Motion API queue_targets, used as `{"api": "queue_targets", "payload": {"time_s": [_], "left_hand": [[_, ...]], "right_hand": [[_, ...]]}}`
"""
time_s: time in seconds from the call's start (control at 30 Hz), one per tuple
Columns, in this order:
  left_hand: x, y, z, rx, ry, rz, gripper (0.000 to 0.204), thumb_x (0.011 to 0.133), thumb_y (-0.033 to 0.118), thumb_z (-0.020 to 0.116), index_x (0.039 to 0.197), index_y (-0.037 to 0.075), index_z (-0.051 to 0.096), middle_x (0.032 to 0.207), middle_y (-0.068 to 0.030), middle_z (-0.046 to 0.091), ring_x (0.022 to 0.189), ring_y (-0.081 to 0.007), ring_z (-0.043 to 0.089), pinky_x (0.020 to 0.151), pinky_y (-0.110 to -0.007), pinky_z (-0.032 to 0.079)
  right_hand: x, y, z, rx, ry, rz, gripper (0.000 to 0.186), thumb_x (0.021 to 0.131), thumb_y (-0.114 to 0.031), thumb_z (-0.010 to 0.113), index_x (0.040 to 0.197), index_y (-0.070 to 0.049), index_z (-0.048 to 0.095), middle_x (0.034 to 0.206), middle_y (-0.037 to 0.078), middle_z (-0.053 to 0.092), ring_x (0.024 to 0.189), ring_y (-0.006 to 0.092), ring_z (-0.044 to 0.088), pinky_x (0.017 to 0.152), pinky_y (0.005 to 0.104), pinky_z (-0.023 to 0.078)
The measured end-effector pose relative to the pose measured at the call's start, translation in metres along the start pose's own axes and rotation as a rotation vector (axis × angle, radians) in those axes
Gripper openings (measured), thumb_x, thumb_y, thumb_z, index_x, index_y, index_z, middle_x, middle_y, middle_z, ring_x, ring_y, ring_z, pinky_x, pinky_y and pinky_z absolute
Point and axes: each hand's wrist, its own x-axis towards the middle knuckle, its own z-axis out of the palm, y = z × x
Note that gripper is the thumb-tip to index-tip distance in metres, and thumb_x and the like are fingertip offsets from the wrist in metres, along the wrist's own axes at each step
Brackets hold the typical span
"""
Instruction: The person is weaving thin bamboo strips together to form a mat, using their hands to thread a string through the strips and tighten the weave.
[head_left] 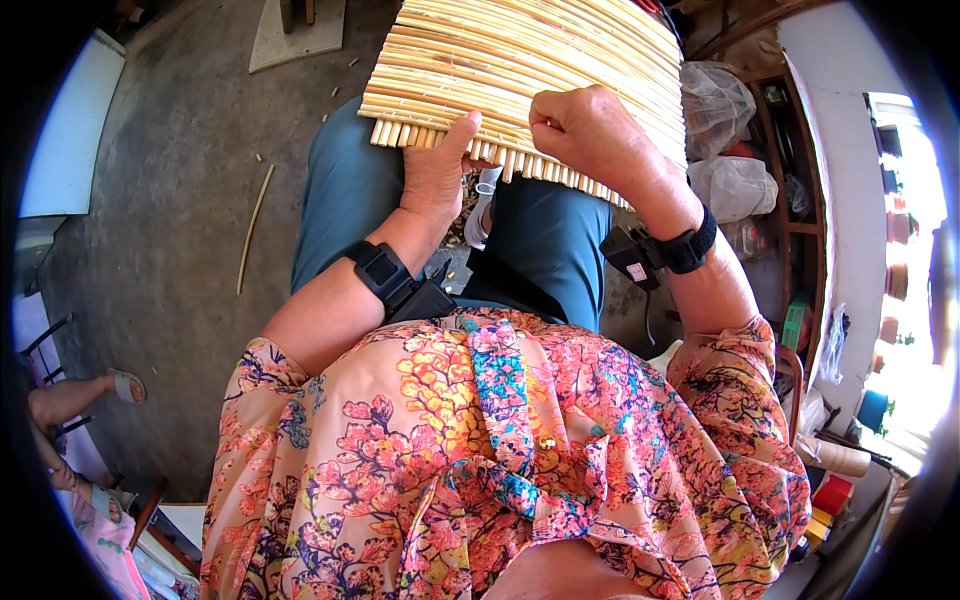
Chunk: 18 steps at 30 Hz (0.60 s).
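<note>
A mat of pale reed-like sticks (450, 65), tied in rows with thread, rests across my knees. Its near edge is uneven, with stick ends poking out by different lengths. My left hand (435, 175) grips that edge, thumb on top and the other fingers hidden beneath. Over the mat, right of the middle, my right hand (597, 130) is closed with the fingers curled in. Whatever it may pinch is too small or hidden to make out.
On the grey floor to the left lie a long thin stick (255, 230) and small offcuts. Clear plastic bags (735, 185) sit by a wooden shelf (805, 190) on the right. Another person's leg (75, 400) shows at the far left. A pale board (295, 35) lies ahead.
</note>
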Motion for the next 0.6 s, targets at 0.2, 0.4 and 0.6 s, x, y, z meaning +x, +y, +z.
{"api": "queue_targets", "payload": {"time_s": [0.2,0.4,0.6], "left_hand": [[-0.0020,0.0009,0.0012,0.019,0.004,0.011,0.037,0.080,0.010,0.062,0.112,0.003,0.047,0.099,-0.0086,0.058,0.079,-0.0159,0.063,0.055,-0.028,0.057],[-0.0040,0.0018,0.0022,0.001,0.002,0.036,0.038,0.079,0.011,0.062,0.113,0.003,0.046,0.099,-0.0083,0.058,0.080,-0.0151,0.063,0.054,-0.027,0.057],[-0.0026,-0.0005,0.0016,-0.002,0.003,0.037,0.039,0.079,0.011,0.063,0.113,0.003,0.046,0.099,-0.0080,0.059,0.080,-0.0148,0.063,0.054,-0.027,0.056]], "right_hand": [[0.0033,-0.0024,0.0013,-0.030,0.002,-0.012,0.009,0.072,-0.009,0.055,0.066,-0.003,0.054,0.056,0.017,0.051,0.053,0.0359,0.052,0.050,0.0385,0.042],[0.0065,-0.0061,0.0020,-0.057,-0.027,0.003,0.009,0.070,-0.010,0.054,0.065,-0.003,0.057,0.060,0.019,0.057,0.060,0.0380,0.057,0.057,0.0453,0.046],[0.0074,-0.0025,0.0049,-0.084,0.002,-0.024,0.009,0.073,-0.008,0.055,0.066,-0.003,0.054,0.057,0.017,0.053,0.054,0.0357,0.054,0.051,0.0384,0.044]]}}
